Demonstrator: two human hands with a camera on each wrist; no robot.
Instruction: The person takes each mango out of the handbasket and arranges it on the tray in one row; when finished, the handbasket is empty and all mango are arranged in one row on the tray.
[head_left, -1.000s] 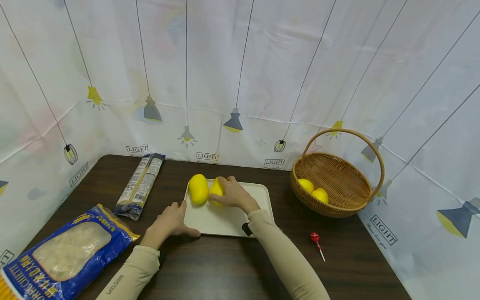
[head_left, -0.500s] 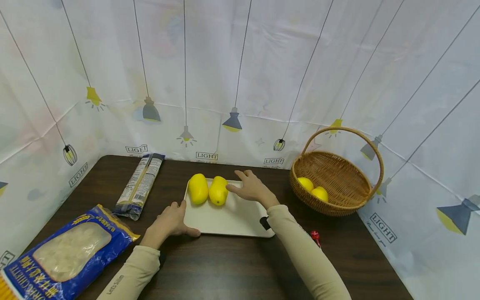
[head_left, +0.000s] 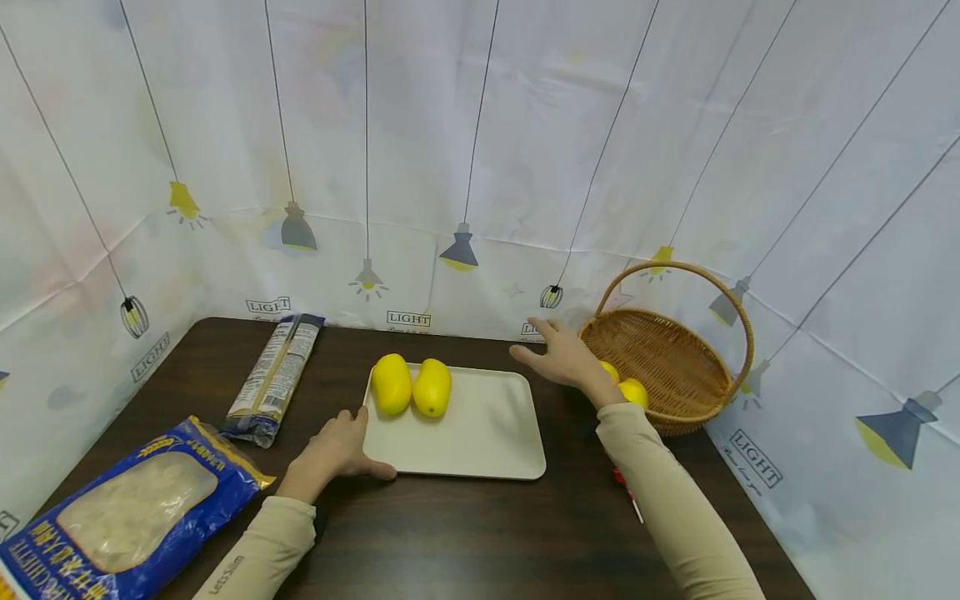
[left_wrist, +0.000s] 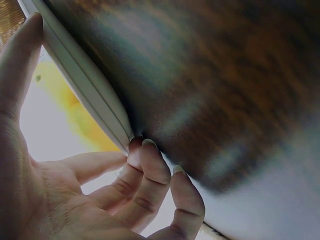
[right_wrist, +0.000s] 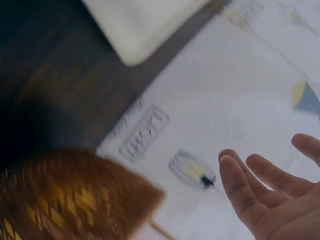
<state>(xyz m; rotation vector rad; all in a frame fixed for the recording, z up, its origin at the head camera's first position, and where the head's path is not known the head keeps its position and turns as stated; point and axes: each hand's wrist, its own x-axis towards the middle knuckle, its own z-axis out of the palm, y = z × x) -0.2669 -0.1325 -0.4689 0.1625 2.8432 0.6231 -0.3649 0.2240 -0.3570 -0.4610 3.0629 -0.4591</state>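
Two yellow, mango-like fruits lie side by side on the left part of a cream tray: a left fruit and a right fruit. My left hand holds the tray by its near-left corner. In the left wrist view, its thumb lies along one rim while the fingers bend at the corner. My right hand has spread fingers and nothing in them, in the air just left of the wicker basket. That hand partly hides two yellow fruits in the basket, the nearer fruit showing more.
A blue pasta bag lies at the front left, and a long pasta packet behind it. A red lollipop, partly covered by the right sleeve, lies on the dark wooden table. A printed curtain hangs behind.
My right hand has let go of the right fruit on the tray and moved right, up to the basket. My left hand stays at the tray's corner. The head view has shifted slightly.
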